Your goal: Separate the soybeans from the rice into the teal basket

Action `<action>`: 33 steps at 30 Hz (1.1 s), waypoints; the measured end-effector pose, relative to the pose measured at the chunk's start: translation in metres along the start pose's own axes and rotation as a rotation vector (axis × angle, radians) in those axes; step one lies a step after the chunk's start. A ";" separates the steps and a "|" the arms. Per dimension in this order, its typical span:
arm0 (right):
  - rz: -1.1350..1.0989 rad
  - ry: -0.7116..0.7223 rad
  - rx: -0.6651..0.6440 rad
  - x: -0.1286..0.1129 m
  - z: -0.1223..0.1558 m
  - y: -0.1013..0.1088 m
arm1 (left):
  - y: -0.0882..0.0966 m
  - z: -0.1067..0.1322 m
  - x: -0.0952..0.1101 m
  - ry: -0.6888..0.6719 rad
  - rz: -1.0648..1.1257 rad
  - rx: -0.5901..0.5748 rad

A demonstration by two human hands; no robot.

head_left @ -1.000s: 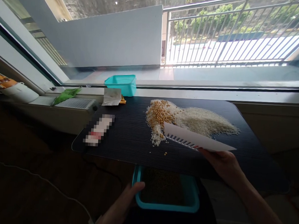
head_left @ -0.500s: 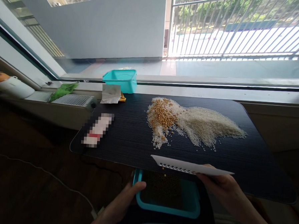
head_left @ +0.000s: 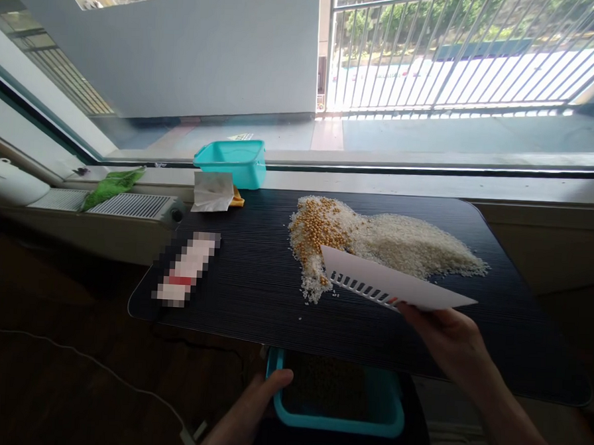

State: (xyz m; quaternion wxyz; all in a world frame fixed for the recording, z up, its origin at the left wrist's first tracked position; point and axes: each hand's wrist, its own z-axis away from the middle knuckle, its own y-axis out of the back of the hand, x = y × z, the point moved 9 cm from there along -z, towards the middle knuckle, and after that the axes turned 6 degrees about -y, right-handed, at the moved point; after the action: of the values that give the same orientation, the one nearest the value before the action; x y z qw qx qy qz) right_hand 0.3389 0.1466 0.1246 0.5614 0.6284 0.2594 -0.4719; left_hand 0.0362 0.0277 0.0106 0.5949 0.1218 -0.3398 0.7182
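My right hand [head_left: 447, 338] grips a white slotted scraper [head_left: 390, 285] and holds it over the near edge of a heap of white rice [head_left: 410, 242] mixed with yellow beans [head_left: 316, 229] on the black table [head_left: 254, 280]. My left hand [head_left: 252, 409] holds the left rim of a teal bin [head_left: 334, 420] below the table's near edge; the bin holds yellowish beans.
A second teal bin [head_left: 233, 161] stands on the window ledge beside a white paper [head_left: 211, 191]. A blurred white packet [head_left: 185, 270] lies at the table's left. A radiator [head_left: 128, 206] with a green cloth [head_left: 110, 186] sits left. A white cable [head_left: 95, 371] crosses the floor.
The scraper swept from the heap to the table's near edge, dropping beans toward the bin, then moved back up to the heap. My left hand stayed on the bin.
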 end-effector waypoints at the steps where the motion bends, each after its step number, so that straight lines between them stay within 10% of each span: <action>1: -0.013 -0.008 -0.010 -0.002 -0.001 -0.004 | 0.000 0.000 0.000 0.000 0.000 0.009; 33: -0.194 -0.180 -0.190 -0.023 -0.001 -0.023 | -0.006 0.005 0.012 -0.034 -0.034 -0.074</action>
State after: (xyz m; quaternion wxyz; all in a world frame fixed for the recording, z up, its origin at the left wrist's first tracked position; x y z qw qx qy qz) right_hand 0.3100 0.1582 0.1346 0.5910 0.4996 0.3112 -0.5516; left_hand 0.0374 0.0337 0.0232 0.6053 0.1177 -0.3740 0.6928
